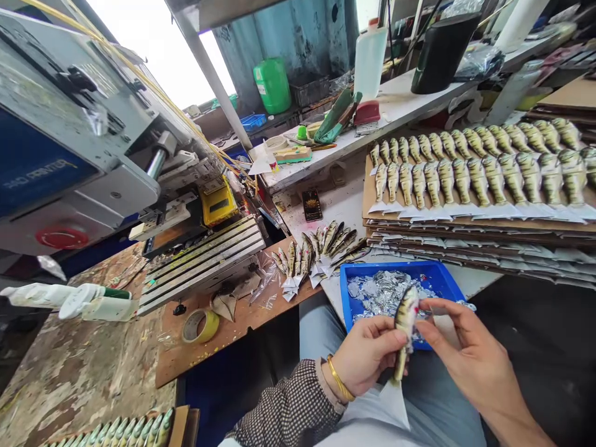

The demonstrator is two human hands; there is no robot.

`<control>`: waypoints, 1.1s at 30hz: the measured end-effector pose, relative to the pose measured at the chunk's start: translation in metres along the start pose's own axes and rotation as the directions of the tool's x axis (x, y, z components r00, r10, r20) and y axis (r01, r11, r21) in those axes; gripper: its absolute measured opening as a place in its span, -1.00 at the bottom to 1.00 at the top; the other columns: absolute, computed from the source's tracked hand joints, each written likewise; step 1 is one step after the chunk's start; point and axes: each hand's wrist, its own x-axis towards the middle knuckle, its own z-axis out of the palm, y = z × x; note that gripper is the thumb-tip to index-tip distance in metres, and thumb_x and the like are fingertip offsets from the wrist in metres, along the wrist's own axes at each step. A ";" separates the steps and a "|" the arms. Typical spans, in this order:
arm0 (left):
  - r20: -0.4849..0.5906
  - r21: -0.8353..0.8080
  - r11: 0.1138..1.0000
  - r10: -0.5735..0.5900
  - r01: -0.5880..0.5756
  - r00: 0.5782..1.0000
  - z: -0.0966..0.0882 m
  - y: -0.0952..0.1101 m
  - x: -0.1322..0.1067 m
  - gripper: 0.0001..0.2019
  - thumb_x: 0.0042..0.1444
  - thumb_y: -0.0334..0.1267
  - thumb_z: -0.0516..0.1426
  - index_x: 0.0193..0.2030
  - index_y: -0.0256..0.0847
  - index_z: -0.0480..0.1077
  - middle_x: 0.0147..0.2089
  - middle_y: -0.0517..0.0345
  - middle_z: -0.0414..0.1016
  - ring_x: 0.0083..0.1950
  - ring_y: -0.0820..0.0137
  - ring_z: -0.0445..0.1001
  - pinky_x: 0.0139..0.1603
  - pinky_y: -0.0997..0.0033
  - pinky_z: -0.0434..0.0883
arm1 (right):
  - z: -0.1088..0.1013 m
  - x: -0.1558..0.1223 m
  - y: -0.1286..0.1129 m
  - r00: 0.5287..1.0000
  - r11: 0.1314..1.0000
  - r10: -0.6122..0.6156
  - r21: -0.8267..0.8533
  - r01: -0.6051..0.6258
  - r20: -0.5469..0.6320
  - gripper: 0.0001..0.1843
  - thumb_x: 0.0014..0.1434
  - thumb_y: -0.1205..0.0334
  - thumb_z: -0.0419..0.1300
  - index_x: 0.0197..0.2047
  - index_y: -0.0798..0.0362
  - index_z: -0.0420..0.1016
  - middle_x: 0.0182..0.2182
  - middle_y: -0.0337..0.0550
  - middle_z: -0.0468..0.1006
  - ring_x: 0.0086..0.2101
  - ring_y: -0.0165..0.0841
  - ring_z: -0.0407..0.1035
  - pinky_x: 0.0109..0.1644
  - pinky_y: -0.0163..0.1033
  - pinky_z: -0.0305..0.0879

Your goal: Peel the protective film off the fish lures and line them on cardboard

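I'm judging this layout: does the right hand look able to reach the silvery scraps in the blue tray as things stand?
Probably yes: the right hand is near the open blue tray, and many silvery scraps lie uncovered, though the left hand and the fish it holds may be partly in the way.

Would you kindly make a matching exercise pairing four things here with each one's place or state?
Things:
1. Left hand
2. Foil pieces
3. Tape roll
4. Red button

Places or states:
A. In the blue tray
B. On the machine
C. Holding a fish
D. On the brown board

Pairs: 1-C; 2-A; 3-D; 4-B
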 end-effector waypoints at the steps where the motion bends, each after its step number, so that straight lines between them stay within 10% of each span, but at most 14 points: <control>1: -0.002 -0.034 0.999 0.000 -0.001 1.000 0.000 0.003 0.001 -0.54 -0.15 0.01 0.47 -0.33 -0.28 0.42 -0.50 0.22 0.40 -0.54 0.53 0.36 -0.48 0.49 0.36 | -0.005 0.001 0.002 1.000 0.999 -0.029 -0.043 0.029 0.001 -0.52 0.16 -0.24 0.28 -0.04 -0.06 0.54 -0.17 -0.15 0.68 -0.25 -0.23 0.59 -0.20 -0.27 0.52; 15: -0.036 -0.100 0.993 -0.071 0.067 0.997 0.000 0.015 0.002 -0.61 -0.05 -0.09 0.45 -0.25 -0.36 0.53 -0.44 0.21 0.34 -0.48 0.56 0.33 -0.46 0.52 0.31 | -0.007 0.001 -0.009 0.894 0.910 -0.379 -0.077 0.407 0.241 -0.82 0.45 0.12 0.10 -0.13 -0.05 0.50 -0.36 -0.30 0.61 -0.46 -0.44 0.47 -0.34 -0.38 0.35; 28: 0.054 -0.092 0.989 -0.109 0.114 0.993 -0.001 0.014 0.001 -0.64 -0.01 -0.09 0.42 -0.29 -0.35 0.47 -0.46 0.24 0.28 -0.51 0.59 0.24 -0.51 0.54 0.21 | -0.013 0.002 -0.005 0.862 0.995 -0.064 0.100 0.016 0.503 -0.53 0.42 -0.10 0.06 -0.43 0.02 0.38 -0.56 -0.32 0.30 -0.51 -0.43 0.21 -0.46 -0.35 0.18; 33: 0.047 -0.042 0.989 -0.139 0.141 0.989 -0.002 0.015 0.000 -0.62 -0.03 -0.08 0.43 -0.25 -0.36 0.49 -0.48 0.22 0.31 -0.51 0.59 0.23 -0.51 0.54 0.17 | -0.017 0.002 -0.004 0.832 0.996 -0.081 0.078 0.045 0.549 -0.54 0.44 -0.09 0.03 -0.38 0.02 0.43 -0.51 -0.28 0.34 -0.47 -0.40 0.23 -0.39 -0.31 0.23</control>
